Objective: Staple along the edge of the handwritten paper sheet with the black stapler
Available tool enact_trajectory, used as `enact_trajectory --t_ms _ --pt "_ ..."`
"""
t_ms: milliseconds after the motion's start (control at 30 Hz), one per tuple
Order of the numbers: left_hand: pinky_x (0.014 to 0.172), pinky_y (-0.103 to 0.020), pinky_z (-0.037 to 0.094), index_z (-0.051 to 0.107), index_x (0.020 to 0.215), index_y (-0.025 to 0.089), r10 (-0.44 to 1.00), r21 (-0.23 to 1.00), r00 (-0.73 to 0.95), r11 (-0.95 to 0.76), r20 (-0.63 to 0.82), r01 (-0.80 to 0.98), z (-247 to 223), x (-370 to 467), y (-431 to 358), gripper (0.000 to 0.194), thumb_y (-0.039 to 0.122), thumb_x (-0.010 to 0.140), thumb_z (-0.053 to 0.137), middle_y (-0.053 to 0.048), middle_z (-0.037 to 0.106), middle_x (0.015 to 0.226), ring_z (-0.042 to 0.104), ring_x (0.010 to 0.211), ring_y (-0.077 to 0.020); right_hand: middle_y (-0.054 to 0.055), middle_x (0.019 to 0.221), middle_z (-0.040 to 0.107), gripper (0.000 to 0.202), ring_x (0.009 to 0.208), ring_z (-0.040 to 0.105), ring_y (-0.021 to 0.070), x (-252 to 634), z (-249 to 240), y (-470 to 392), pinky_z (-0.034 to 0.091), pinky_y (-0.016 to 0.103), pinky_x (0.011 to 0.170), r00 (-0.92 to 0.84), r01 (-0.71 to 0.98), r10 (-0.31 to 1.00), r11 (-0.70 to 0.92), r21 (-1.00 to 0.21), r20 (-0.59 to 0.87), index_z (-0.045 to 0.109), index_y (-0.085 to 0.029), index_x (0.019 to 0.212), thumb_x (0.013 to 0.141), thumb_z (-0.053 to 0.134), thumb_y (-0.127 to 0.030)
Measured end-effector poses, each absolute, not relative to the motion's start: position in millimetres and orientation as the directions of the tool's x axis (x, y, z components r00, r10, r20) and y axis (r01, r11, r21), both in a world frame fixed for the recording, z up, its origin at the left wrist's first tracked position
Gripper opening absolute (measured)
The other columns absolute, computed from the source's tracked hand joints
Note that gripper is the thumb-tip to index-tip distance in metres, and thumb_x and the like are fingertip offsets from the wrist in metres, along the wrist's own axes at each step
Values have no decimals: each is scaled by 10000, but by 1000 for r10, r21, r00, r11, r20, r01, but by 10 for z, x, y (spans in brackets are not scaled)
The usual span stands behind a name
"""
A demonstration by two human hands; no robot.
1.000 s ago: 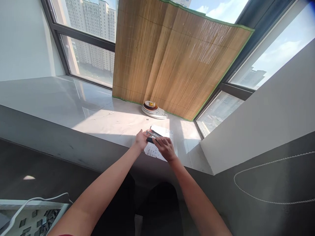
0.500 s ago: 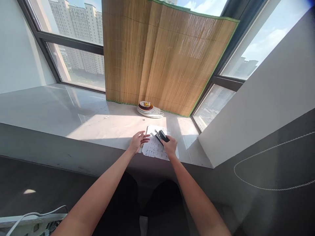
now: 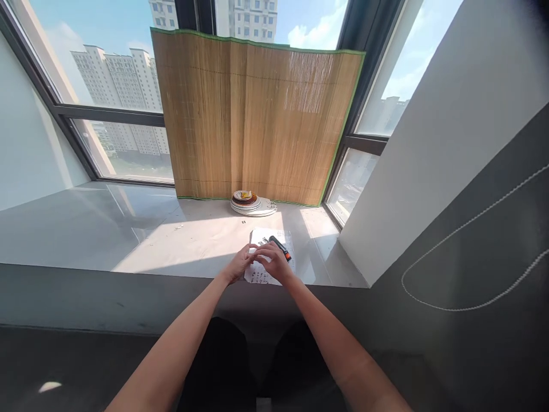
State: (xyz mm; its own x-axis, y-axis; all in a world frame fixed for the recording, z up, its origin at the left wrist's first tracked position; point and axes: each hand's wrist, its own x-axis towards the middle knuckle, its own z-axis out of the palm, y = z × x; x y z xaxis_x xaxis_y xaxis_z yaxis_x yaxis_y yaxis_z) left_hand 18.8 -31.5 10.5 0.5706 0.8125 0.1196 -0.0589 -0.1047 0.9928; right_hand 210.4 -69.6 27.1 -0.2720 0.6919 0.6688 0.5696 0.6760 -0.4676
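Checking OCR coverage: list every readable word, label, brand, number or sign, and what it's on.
None can be read.
White sheet: rows of dark marks, too small and blurred to read.
Black-and-orange tool: any marking too small to make out.
Stacked plates: no legible text.

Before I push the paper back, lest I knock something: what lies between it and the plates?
In the head view, sunlit sill and, toward the left, two dark specks too small to identify.

Stacked plates (image 3: pixel 246 205) sit before a green-edged slatted blind (image 3: pixel 257 126), a looped cord (image 3: pixel 454 310) farther right.
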Motion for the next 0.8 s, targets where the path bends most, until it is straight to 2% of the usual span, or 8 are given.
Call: enact_trajectory --t_ms 167,267,333,400,467,567,667,800 --pt "598 -244 304 533 1383 172 805 989 584 -148 106 24 132 192 -332 924 895 830 693 67 549 663 453 564 -129 54 959 803 198 937 643 250 2097 284 -659 514 372 835 -326 604 676 687 -404 661 823 -266 1058 975 728 -113" --pt "668 -288 437 553 1412 182 821 972 553 -221 144 76 108 166 -282 889 891 880 618 -8 665 744 616 671 -208 55 952 806 158 930 648 251 2180 337 -686 508 372 833 -315 631 658 684 -368 683 823 -263 1018 999 709 -155" --pt "811 -377 531 618 1345 195 876 924 444 -313 190 221 79 98 -225 715 804 991 495 -111 763 926 722 907 -296 58 978 814 141 940 670 250 2347 351 -721 517 376 866 -174 660 675 620 -423 717 823 -258 991 1021 693 -212" --pt "997 -474 526 684 1275 211 910 763 328 -396 252 511 45 -10 -167 531 639 1055 458 -187 777 1176 697 1198 -364 67 984 817 162 938 690 253 2611 312 -757 528 377 889 35 717 717 467 -518 696 823 -244 958 1027 676 -246" --pt "1158 -546 432 713 1301 209 912 482 289 -402 292 779 12 -121 -122 424 484 1042 519 -214 689 1439 565 1429 -403 82 956 818 164 926 697 269 2927 221 -772 532 374 871 226 787 770 217 -578 597 828 -228 927 1002 683 -243" --pt "1237 -590 341 656 1446 186 931 204 270 -322 247 924 -16 -205 -95 482 404 1036 526 -211 547 1623 460 1529 -408 103 993 825 149 1028 705 286 3353 61 -706 517 361 939 334 852 834 -68 -518 440 840 -211 912 967 701 -210" --pt "1237 -569 341 612 1507 186 946 132 255 -284 198 950 -2 -182 -104 520 416 1057 493 -204 530 1640 459 1526 -388 115 1049 817 173 1110 697 270 3608 -8 -494 501 317 940 350 881 878 -190 -433 326 852 -203 976 986 680 -213" --pt "1226 -553 346 596 1519 186 955 121 240 -263 176 957 45 -140 -136 524 426 1072 464 -194 510 1659 448 1523 -373 132 1178 782 250 1168 671 249 3736 52 -78 481 280 899 374 884 903 -278 -375 212 846 -173 1055 1046 607 -244"
